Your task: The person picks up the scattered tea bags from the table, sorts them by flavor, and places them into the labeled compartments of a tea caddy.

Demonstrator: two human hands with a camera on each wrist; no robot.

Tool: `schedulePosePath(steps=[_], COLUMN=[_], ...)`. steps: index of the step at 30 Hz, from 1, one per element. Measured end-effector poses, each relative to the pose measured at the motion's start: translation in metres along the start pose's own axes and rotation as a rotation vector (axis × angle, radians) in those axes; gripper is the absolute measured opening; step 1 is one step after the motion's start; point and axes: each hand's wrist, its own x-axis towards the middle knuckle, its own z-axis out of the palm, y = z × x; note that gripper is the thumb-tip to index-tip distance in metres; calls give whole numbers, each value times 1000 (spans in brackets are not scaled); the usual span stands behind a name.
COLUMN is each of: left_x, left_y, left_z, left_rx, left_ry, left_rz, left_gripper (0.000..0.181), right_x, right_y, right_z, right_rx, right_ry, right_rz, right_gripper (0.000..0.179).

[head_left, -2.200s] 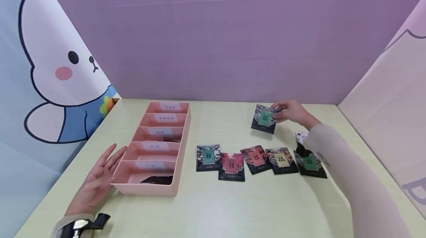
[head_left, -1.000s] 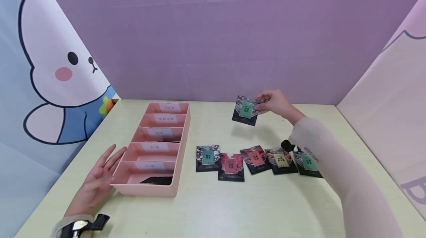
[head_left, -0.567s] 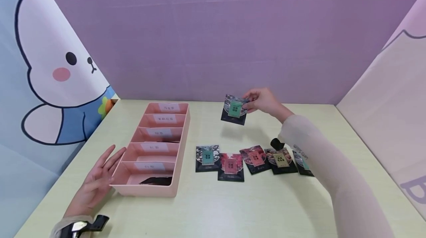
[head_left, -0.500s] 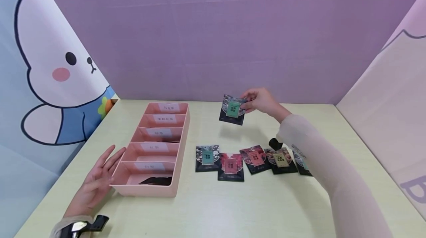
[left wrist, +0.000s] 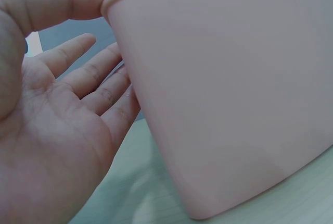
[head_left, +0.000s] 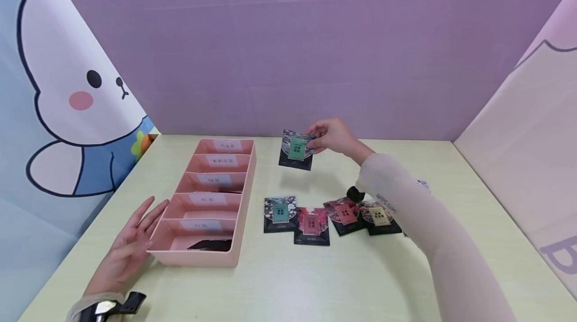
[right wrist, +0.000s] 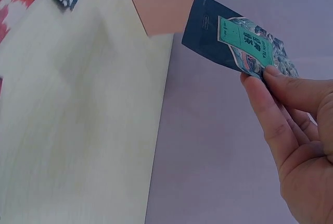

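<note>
My right hand (head_left: 335, 137) pinches a dark tea sachet (head_left: 295, 150) by its right edge, above the far part of the table. In the right wrist view the sachet (right wrist: 234, 39) has a green label reading "green tea", and thumb and fingers clasp one end. My left hand (head_left: 130, 252) lies against the near left corner of a pink compartment box (head_left: 245, 217), its fingers extended. The left wrist view has the thumb on the rim and fingertips touching the box wall (left wrist: 218, 94). A black sachet (head_left: 211, 245) lies in the nearest compartment; something dark shows in the middle one.
Right of the box lies a row of sachets: a white-flowered one (head_left: 280, 214), a pink one (head_left: 312, 226), a red one (head_left: 344, 216) and a yellow-labelled one (head_left: 379, 217). My right sleeve hides most of others beyond. A purple backdrop (head_left: 293, 51) rises behind the table.
My right hand has lifted the green-labelled sachet and carried it left, from over the right side of the table toward the box. My left hand has stayed at the box corner.
</note>
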Motion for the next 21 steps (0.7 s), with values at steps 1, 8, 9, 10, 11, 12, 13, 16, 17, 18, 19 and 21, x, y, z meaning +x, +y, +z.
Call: schedulePosePath(steps=[1,8,9,10,11,12,13,16,17,18,19,21], left_x=[0,-1,-1,-1,-1,-1,-1,-1,-1,-2,-2,-2], left_y=[0,1,1,1,1,1,0,1,1,1,1,2], left_z=[0,0,0,0,0,0,0,0,0,0,0,-1], left_rx=[12,30,20,12,8,6,3,1,2,5,7,14], left_ry=[6,8,3,-4,-9,-16,-17,-12,-11,-10,-6,-8], left_rz=[-2,-2,0,3,4,8,8,8,8,7,3,-1], left_gripper=[89,89,89,88,88,88,87,87,86,86,85,84], right_x=[1,5,5,5,6,6,6,7,7,6,6,6], right_y=[-1,-8,-10,-11,-12,-13,-14,-18,-20,-22,-24,-28], right_z=[3,20,22,24,26,29,31,38,41,44,46,51], right_rx=[4,27,23,22,21,22,22,23,22,22,22,24], right_ry=[-5,-49,-54,-57,-61,-64,-67,-81,-86,-90,-95,-103], right_rz=[-5,-39,-44,-47,-51,-55,-59,-61,-62,-63,-63,-66], right_gripper=[26,26,26,26,26,26,25,25,25,24,24,24])
